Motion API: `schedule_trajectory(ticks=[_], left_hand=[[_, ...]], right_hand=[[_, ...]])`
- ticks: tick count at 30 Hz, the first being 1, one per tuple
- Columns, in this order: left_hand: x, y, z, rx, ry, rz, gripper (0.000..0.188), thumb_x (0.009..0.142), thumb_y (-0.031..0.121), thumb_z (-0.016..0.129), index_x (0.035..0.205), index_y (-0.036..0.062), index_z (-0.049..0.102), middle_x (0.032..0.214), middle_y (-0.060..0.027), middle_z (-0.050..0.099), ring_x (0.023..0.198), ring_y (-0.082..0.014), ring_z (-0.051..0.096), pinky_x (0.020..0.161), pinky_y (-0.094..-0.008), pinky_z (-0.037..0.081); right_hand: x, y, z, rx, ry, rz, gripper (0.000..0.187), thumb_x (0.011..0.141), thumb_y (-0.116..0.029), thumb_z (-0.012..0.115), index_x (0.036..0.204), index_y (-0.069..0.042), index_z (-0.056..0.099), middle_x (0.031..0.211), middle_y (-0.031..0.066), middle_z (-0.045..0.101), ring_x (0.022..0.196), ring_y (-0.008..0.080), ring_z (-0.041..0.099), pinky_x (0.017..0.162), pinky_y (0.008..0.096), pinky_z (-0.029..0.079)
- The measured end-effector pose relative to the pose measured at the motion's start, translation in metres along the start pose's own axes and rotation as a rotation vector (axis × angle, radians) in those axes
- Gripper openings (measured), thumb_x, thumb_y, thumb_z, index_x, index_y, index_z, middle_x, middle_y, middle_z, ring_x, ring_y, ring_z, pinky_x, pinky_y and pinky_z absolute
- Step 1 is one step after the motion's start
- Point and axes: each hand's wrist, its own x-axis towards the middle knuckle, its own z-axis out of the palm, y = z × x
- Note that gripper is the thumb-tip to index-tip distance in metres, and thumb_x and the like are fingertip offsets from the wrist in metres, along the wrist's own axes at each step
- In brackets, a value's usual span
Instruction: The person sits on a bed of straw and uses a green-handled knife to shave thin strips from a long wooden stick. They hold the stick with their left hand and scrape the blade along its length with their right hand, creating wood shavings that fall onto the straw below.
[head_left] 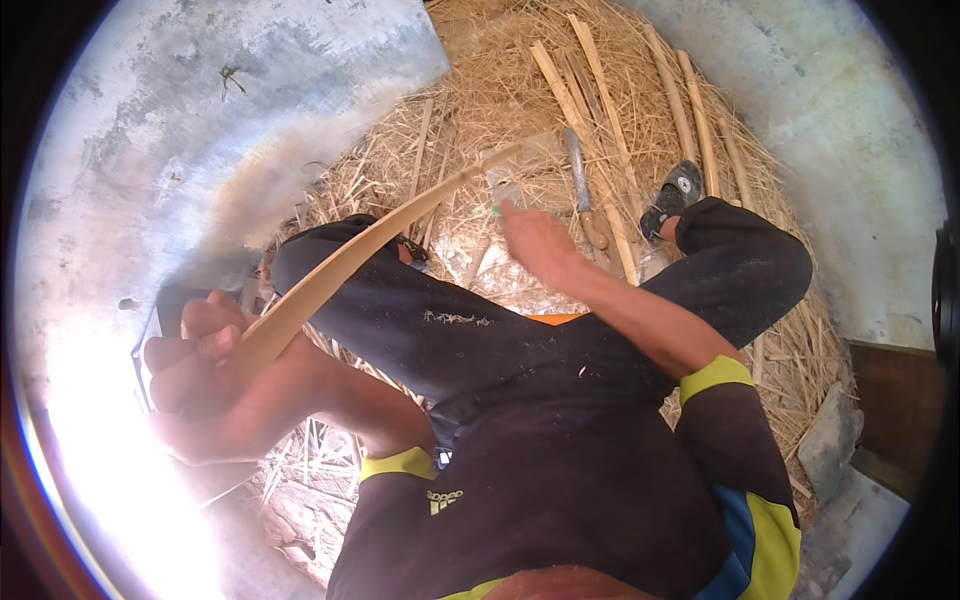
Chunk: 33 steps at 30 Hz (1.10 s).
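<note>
Fwd-R of L hand (225, 390): wood strip (345, 262), near end gripped there. R hand (540, 245) nr far end, curled, can't tell if holding smth. Knife (579, 178) just R.

The strip (370, 238) runs from the left hand (215, 378) over the left leg (350, 285), its far end beyond the right hand (540, 245). Right of that hand, the knife (581, 185) lies on the straw (490, 90) (handle nearer the person), sticks (592, 62) beside and beyond it, the right shoe (672, 195) farther right.
</note>
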Motion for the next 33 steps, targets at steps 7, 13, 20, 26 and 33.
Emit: schedule_trajectory(ticks=[7, 13, 20, 26, 33], left_hand=[[-0.001, 0.006, -0.013, -0.016, -0.052, -0.099, 0.057, 0.094, 0.04, 0.03, 0.046, 0.0105, 0.034, 0.051, 0.0028, 0.025, 0.037, -0.0085, 0.031, 0.033, -0.0194, 0.022], [0.002, 0.001, -0.005, -0.092, 0.024, -0.156, 0.061, 0.095, 0.043, 0.03, 0.044, 0.0102, 0.034, 0.051, 0.0029, 0.023, 0.038, -0.0085, 0.027, 0.034, -0.02, 0.02], [0.003, -0.005, -0.009, -0.218, -0.022, -0.151, 0.065, 0.097, 0.05, 0.027, 0.045, 0.0108, 0.033, 0.051, 0.0018, 0.027, 0.037, -0.0077, 0.024, 0.035, -0.0192, 0.019], [-0.001, -0.003, -0.018, -0.632, -0.383, -0.012, 0.059, 0.098, 0.054, 0.019, 0.059, 0.0148, 0.038, 0.054, 0.0001, 0.035, 0.035, -0.0065, 0.016, 0.036, -0.0213, 0.012], [-0.007, 0.001, -0.025, -0.384, -0.287, 0.077, 0.048, 0.1, 0.047, 0.016, 0.084, 0.0111, 0.044, 0.05, -0.0021, 0.038, 0.038, -0.0077, 0.032, 0.032, -0.0181, 0.025]], right_hand=[[-0.005, -0.025, -0.024, -0.029, -0.056, 0.083, 0.028, 0.093, -0.023, 0.047, 0.099, 0.004, 0.05, 0.068, 0.026, 0.059, 0.067, 0.0438, 0.061, 0.061, 0.0516, 0.048], [-0.011, -0.027, -0.056, -0.083, -0.098, 0.12, 0.029, 0.093, -0.025, 0.047, 0.095, 0.003, 0.053, 0.068, 0.0246, 0.06, 0.071, 0.0437, 0.061, 0.065, 0.0502, 0.048], [-0.022, -0.056, -0.091, -0.01, -0.087, 0.104, 0.032, 0.095, -0.029, 0.043, 0.094, 0.001, 0.054, 0.068, 0.021, 0.059, 0.067, 0.0389, 0.061, 0.061, 0.0476, 0.045], [-0.046, -0.108, -0.116, 0.578, -0.035, -0.158, 0.033, 0.097, -0.032, 0.04, 0.098, -0.001, 0.049, 0.063, 0.0197, 0.053, 0.064, 0.0392, 0.056, 0.061, 0.0446, 0.04], [-0.062, -0.132, -0.104, 0.815, -0.231, -0.314, 0.027, 0.097, -0.029, 0.044, 0.096, -0.003, 0.044, 0.059, 0.019, 0.054, 0.057, 0.042, 0.056, 0.052, 0.0479, 0.041]])
